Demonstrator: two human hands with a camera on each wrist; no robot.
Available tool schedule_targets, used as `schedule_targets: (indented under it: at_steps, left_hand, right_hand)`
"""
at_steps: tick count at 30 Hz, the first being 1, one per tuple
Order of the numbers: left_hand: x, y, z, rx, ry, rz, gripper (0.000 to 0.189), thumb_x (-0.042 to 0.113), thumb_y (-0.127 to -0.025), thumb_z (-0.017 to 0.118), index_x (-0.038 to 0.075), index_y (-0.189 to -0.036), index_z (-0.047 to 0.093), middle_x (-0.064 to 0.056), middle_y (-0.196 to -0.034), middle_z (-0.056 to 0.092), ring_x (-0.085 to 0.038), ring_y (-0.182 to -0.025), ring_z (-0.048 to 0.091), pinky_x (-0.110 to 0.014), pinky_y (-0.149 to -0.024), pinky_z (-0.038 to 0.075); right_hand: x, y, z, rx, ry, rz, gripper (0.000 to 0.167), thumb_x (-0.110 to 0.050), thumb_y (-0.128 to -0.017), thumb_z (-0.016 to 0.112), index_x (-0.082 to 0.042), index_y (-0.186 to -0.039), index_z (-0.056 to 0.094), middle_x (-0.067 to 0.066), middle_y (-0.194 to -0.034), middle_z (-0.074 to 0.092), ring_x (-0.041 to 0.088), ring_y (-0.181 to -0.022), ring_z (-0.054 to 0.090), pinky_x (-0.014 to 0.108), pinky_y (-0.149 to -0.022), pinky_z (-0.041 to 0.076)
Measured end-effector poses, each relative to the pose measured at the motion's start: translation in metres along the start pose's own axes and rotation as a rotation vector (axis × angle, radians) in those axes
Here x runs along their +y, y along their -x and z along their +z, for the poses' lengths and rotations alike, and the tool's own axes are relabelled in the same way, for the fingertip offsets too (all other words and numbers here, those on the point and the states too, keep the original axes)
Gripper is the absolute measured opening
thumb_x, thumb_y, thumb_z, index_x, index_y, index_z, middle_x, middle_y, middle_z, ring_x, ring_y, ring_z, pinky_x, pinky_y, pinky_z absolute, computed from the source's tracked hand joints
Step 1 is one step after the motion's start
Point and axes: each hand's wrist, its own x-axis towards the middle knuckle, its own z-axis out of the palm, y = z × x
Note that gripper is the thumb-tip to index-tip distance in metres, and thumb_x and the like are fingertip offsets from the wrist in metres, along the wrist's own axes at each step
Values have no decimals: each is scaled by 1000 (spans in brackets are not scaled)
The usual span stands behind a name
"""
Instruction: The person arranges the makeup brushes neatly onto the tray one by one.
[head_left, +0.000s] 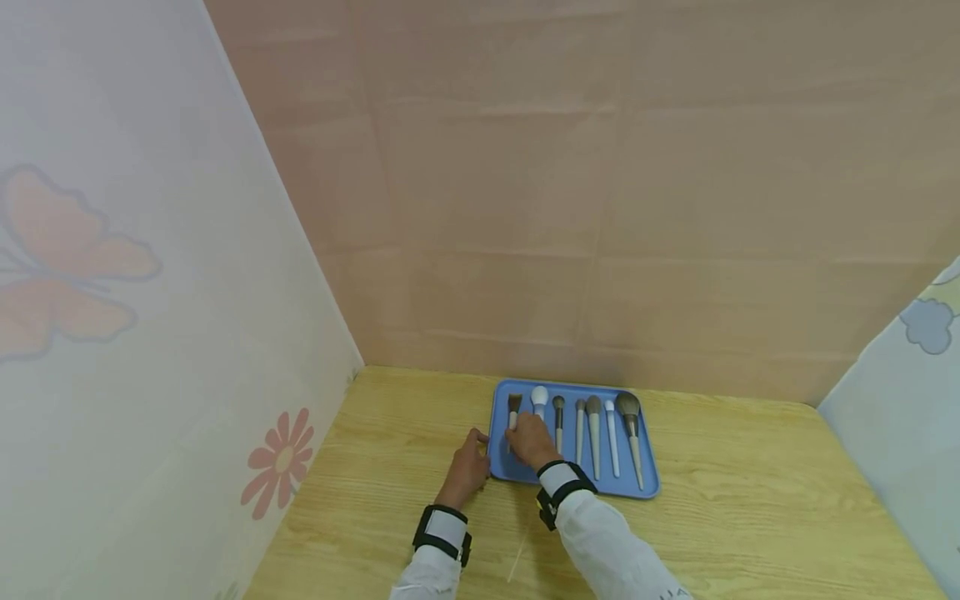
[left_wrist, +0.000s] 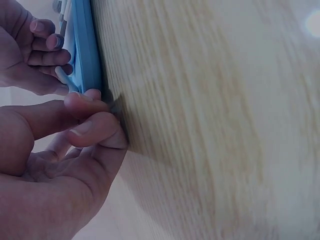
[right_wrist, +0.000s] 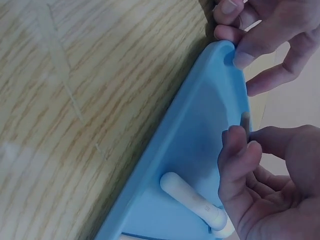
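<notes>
A blue tray lies on the table with several makeup brushes side by side. My left hand holds the tray's near left corner, its thumb over the rim in the right wrist view. With thumb and fingers, my right hand pinches the leftmost makeup brush, a flat dark-bristled one; its handle end pokes out between the fingers in the right wrist view. Beside it lies a white-headed brush, partly hidden by the right hand; its thick white handle shows in the right wrist view.
Further right in the tray lie more brushes, ending with a large fluffy brush. The wooden table extends on both sides. A tan backdrop stands behind the tray, and a patterned white wall is at the left.
</notes>
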Motion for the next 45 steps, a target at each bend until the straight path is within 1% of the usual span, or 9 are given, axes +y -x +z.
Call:
schedule_targets:
  at_steps: [4, 11, 15, 22, 27, 35, 39, 42, 45]
  left_hand:
    - [1, 1, -1, 0, -2, 3, 33, -2, -94, 48, -1, -127, 48, -3, -67, 56, -13, -50, 48, -27, -47, 38]
    - [1, 1, -1, 7, -5, 9, 33, -3, -94, 48, -2, -127, 48, -5, -66, 57, -12, -48, 47, -26, -46, 38]
    - [1, 1, 0, 10, -12, 15, 33, -3, -94, 49, -2, -126, 48, -3, -65, 55, -12, -48, 47, -26, -46, 38]
    - [3, 1, 0, 12, -20, 16, 32, -4, -94, 49, -2, -126, 47, -2, -64, 53, -12, -48, 46, -26, -45, 37]
    - [4, 1, 0, 10, -30, 14, 32, -4, -94, 49, -2, -126, 47, -2, -64, 53, -12, -47, 46, -26, -45, 37]
    - [4, 3, 0, 15, -20, 35, 33, -5, -94, 49, -3, -126, 47, -2, -64, 53, -12, -46, 45, -26, -44, 37]
    - [5, 3, 0, 12, -17, 32, 33, -5, -94, 49, -3, -127, 47, -3, -64, 54, -12, -47, 45, -25, -44, 37]
    - [5, 3, 0, 10, -19, 21, 33, -4, -95, 49, -2, -127, 48, -3, -65, 55, -11, -47, 46, -25, -45, 37]
    - [5, 2, 0, 14, -25, 27, 33, -4, -95, 49, -2, -127, 48, -3, -64, 55, -11, -47, 46, -24, -45, 37]
  right_hand:
    - [-2, -1, 1, 1, 32, -7, 34, -10, -91, 61, -6, -57, 56, 1, -47, 51, 12, -41, 47, 25, -41, 34]
    - [1, -4, 4, 30, 128, -73, 23, -9, -88, 64, -4, -68, 57, 5, -61, 55, 16, -52, 50, 29, -48, 38]
    - [2, -3, 3, 40, 155, -125, 24, -9, -89, 65, -4, -66, 57, 4, -61, 56, 15, -52, 50, 28, -47, 38]
    - [5, -6, 3, 1, 132, -151, 25, -6, -87, 66, -4, -65, 56, 4, -58, 54, 15, -49, 49, 29, -46, 38]
    - [6, -8, 4, -19, 161, -147, 22, -8, -87, 67, -4, -68, 57, 5, -61, 56, 16, -51, 51, 30, -48, 41]
    - [5, -9, 5, -54, 161, -86, 25, -11, -90, 66, -4, -68, 57, 5, -60, 56, 16, -51, 53, 30, -48, 41]
    - [6, -10, 9, -43, 185, -87, 25, -13, -91, 66, -5, -69, 57, 3, -61, 55, 14, -52, 52, 28, -48, 39]
    - [7, -10, 10, -24, 194, -96, 25, -12, -91, 67, -5, -69, 57, 3, -61, 55, 14, -52, 52, 27, -47, 39]
    - [6, -9, 8, -13, 189, -102, 24, -12, -90, 68, -4, -70, 57, 4, -62, 56, 14, -52, 53, 28, -47, 40]
